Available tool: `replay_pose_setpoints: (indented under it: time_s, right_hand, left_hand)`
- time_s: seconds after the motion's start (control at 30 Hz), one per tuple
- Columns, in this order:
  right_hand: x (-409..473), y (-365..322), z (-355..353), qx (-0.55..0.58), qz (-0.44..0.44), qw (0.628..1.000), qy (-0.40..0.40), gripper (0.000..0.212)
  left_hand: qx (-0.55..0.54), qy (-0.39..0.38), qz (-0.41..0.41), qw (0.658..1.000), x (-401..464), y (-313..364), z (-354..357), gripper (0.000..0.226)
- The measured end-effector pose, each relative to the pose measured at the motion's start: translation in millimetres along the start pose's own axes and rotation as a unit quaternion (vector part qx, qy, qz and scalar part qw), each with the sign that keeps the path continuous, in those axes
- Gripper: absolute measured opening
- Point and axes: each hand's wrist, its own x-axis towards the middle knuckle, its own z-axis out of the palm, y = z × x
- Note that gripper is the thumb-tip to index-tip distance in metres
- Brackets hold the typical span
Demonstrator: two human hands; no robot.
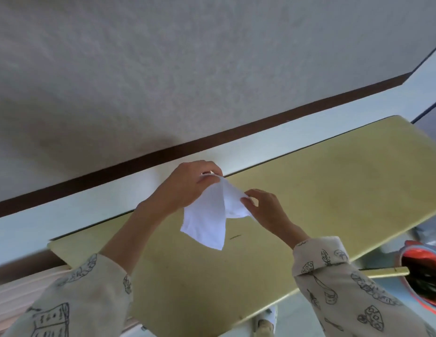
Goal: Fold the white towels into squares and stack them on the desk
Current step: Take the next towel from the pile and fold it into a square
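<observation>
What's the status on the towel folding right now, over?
Left hand and right hand both pinching white towel, held above desk. Towel hanging, not yet square. No stack visible. Nothing in the way.

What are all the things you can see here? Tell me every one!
white towel: one, white, held up in the air over the desk, partly folded, a corner hanging down
desk: one, yellowish top, standing along the wall
wall: one, pale grey and speckled, with a dark brown strip low down
red bag: one, red-orange with dark stuff inside, at the right edge beside the desk; too blurry to say what it is
left hand: one, pinching the towel's top edge
right hand: one, pinching the towel's right side
sleeves: two, beige with black drawings, at the bottom
</observation>
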Motion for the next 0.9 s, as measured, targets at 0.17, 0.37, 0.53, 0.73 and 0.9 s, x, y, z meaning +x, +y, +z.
replay_pose_setpoints:
  time_s: [0.17, 0.37, 0.53, 0.73, 0.9]
  right_hand:
    - [13, 56, -94, -0.033, 0.027, 0.995, 0.091, 0.019]
    - [36, 93, -195, -0.001, -0.018, 0.983, 0.181, 0.017]
    - [18, 131, -213, 0.001, -0.04, 0.982, 0.186, 0.016]
    - [-35, 204, -161, -0.023, 0.053, 0.993, 0.099, 0.013]
    - [-85, 246, -106, 0.001, 0.164, 0.986, -0.002, 0.018]
  left_hand:
    - [0.039, 0.082, -0.007, 0.996, 47, 31, 23, 0.01]
    - [0.054, 0.139, -0.037, 0.988, 98, 77, 53, 0.012]
    - [0.1, 0.12, -0.023, 0.987, 104, 77, 92, 0.009]
    - [0.167, -0.019, -0.083, 0.982, 76, 32, 169, 0.013]
    - [0.11, -0.134, -0.17, 0.97, 42, -5, 231, 0.012]
